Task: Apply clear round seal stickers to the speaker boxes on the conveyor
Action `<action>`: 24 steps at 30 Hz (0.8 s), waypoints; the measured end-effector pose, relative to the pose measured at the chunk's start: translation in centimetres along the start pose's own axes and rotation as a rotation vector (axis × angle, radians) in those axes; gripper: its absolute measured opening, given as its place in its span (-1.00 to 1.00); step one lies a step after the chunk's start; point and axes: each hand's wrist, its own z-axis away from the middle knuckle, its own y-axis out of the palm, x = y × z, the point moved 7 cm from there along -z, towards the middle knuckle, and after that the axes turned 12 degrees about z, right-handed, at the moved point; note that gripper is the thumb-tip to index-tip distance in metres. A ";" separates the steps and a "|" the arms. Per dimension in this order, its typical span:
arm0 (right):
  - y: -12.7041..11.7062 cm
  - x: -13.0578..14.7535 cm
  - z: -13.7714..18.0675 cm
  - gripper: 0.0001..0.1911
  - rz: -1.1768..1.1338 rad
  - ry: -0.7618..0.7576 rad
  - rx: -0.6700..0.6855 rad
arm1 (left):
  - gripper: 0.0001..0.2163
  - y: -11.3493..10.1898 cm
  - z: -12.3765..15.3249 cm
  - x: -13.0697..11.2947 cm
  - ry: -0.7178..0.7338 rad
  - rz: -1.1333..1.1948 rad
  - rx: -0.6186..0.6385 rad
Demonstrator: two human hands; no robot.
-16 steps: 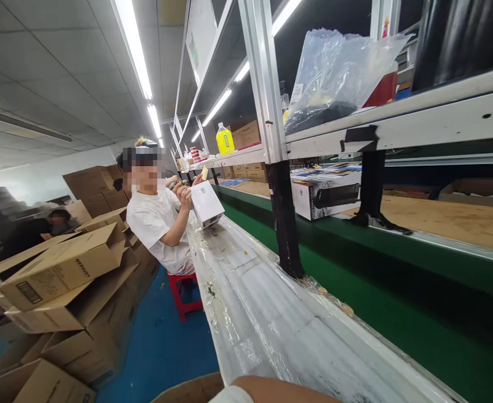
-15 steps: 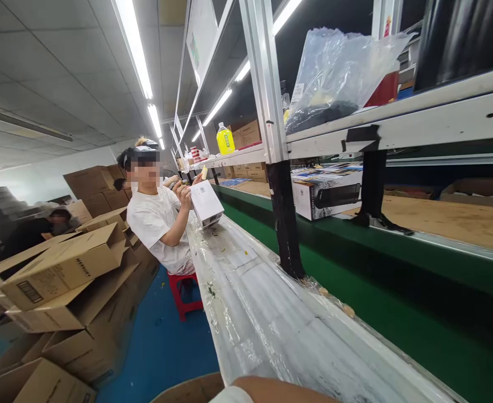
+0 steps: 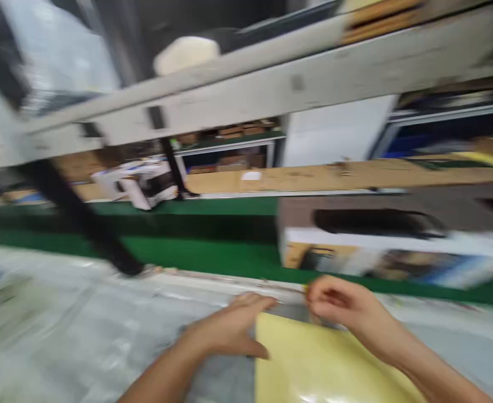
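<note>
The picture is smeared by motion. A pale yellow sheet (image 3: 322, 364) lies on the plastic-covered bench (image 3: 82, 330) in front of me. My left hand (image 3: 233, 327) rests at the sheet's left top corner, fingers stretched toward it. At the sheet's top edge my right hand (image 3: 338, 302) has its fingers curled, and what they pinch is too blurred to make out.
Behind the bench runs a green conveyor belt (image 3: 212, 254) with a printed product box (image 3: 393, 246) on it at the right. A second white box (image 3: 139, 182) lies further back left. A black post (image 3: 82, 221) and white shelf rails (image 3: 246, 106) stand above.
My view has swung from looking along the line at a seated co-worker down to my own bench. Both my hands and the yellow sheet have come into view.
</note>
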 end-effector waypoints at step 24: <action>-7.7 1.6 -20.4 -0.84 0.444 -0.420 0.059 | -0.09 -6.2 -19.4 -1.8 0.146 1.200 -0.606</action>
